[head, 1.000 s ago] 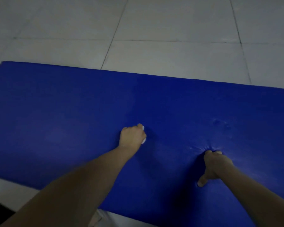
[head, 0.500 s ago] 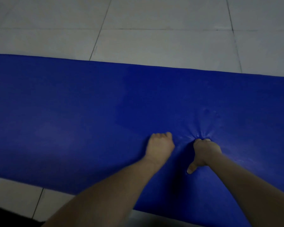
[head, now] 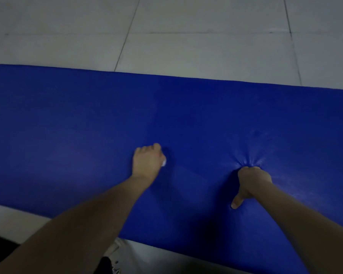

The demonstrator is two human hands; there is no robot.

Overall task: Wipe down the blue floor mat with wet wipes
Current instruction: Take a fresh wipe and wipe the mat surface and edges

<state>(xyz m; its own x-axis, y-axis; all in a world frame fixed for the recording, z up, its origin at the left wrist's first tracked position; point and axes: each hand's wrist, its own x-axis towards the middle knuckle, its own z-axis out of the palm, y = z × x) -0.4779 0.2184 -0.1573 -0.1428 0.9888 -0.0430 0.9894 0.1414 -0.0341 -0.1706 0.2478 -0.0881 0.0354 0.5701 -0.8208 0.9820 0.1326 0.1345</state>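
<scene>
Floor [head: 206,46]: pale tiles with thin dark joints, showing beyond the far edge of the mat and in a strip along its near edge.

Mat [head: 77,125]: blue, lying flat on the floor and running across your whole view from left to right. Its far left corner is just in frame. The light is dim. A slightly paler patch lies left of the middle.

Both your forearms reach forward over the near edge, bare.

Right hand [head: 252,177]: on the right half of the mat, fingers curled under into a fist, knuckles dug into the mat. Creases fan out from that spot towards the far side. The thumb [head: 236,202] sticks out back towards you, its tip on the mat. No object shows in this hand.

Left hand [head: 148,162]: near the mat's middle, well apart from the right, knuckles up, fingers curled round a wipe [head: 164,162] and pressing it down on the mat. Only a small white bit of the wipe peeks out on the thumb side.
</scene>
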